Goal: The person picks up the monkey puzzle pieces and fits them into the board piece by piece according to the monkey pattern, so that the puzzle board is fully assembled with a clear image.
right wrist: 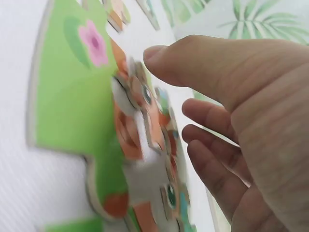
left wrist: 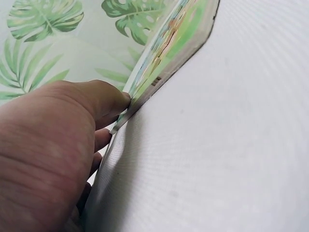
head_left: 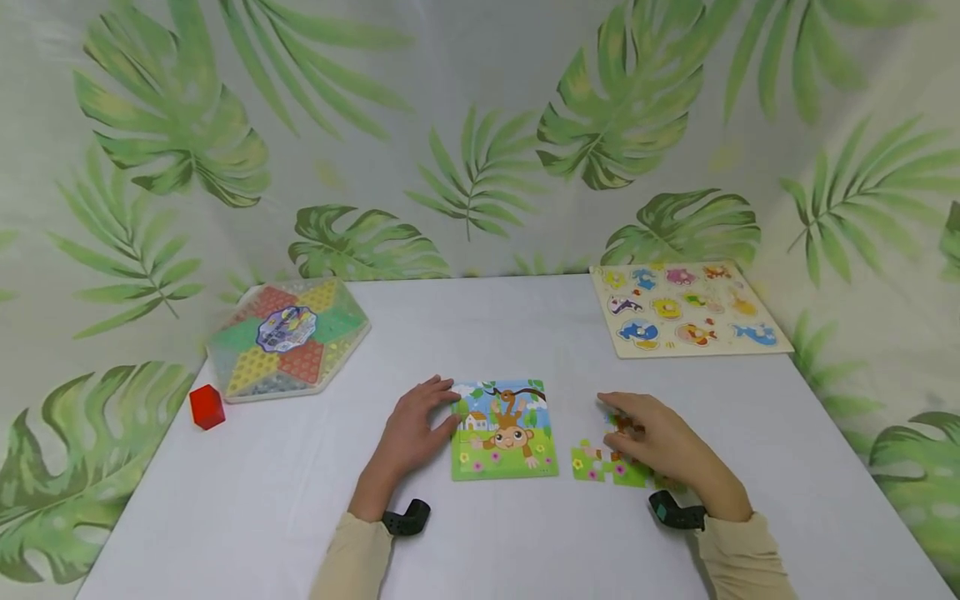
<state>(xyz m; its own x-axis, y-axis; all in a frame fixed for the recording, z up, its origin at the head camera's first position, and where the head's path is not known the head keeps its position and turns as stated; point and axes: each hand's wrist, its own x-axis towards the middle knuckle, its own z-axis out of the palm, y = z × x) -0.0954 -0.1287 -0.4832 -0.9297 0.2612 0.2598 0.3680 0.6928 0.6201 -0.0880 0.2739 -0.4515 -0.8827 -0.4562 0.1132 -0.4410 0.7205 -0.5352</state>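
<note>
A square monkey jigsaw puzzle [head_left: 504, 433] lies flat on the table in the head view, its picture of a hanging monkey put together. My left hand [head_left: 414, 429] rests at its left edge. In the left wrist view, the thumb [left wrist: 116, 99] touches the puzzle's edge [left wrist: 164, 72], with the other fingers partly hidden beyond it. To the right, my right hand [head_left: 660, 442] hovers over loose jigsaw pieces [head_left: 588, 461], partly covering them. The right wrist view shows thumb and fingers apart, nothing between them, beside a green piece with a pink flower [right wrist: 72, 96] and several orange pieces.
A hexagonal board game with a star pattern [head_left: 300, 342] lies at the back left, next to a small red block [head_left: 207, 407]. At the back right is a wooden sea-animal peg puzzle [head_left: 667, 333]. Leaf-printed cloth [head_left: 480, 150] stands behind the white table.
</note>
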